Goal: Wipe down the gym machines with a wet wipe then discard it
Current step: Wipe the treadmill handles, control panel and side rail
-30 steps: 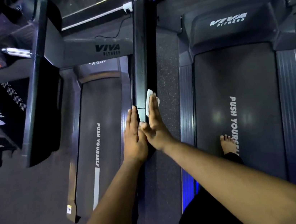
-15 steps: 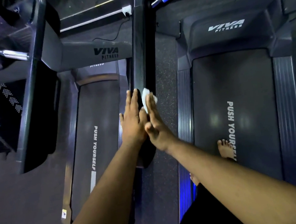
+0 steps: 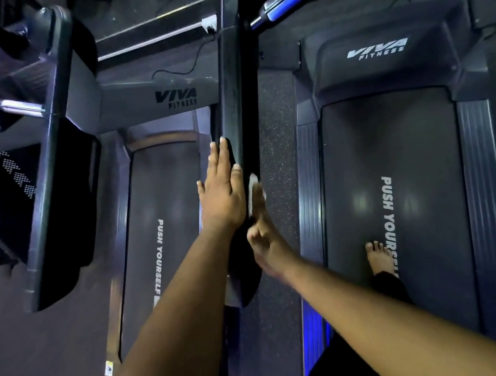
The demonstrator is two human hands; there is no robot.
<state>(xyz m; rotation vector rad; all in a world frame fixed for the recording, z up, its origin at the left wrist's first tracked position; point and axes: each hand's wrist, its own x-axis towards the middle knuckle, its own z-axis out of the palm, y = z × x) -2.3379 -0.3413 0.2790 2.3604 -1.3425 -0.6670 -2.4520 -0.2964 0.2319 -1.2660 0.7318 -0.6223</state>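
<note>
While both arms reach forward from the head camera's vantage, the step in hand looks like wiping the black handrail (image 3: 237,101) that runs between two treadmills. To do it well, I judge the wet wipe (image 3: 253,191) should stay flat under firm, even pressure and travel along the rail's whole length in one direction, covering its right face and then its top and left face, with the wipe refolded to a fresh side before the next machine; the free hand can brace the rail from the other side so it does not flex.

From this single view, the right hand (image 3: 264,236) lies edge-on against the right side of the rail, its fingers straight and extended, pressing the white wipe between palm and rail. Only a strip of the wipe shows past the fingers. The thumb sits tucked low near the rail's rounded end.

On the opposite side, the left hand (image 3: 222,197) is spread flat, fingers straight and together, resting against the rail's left face and holding nothing.

Below, the left treadmill belt (image 3: 164,230) and the right treadmill belt (image 3: 399,199) flank the rail, and a bare foot (image 3: 379,257) stands on the right one.
</note>
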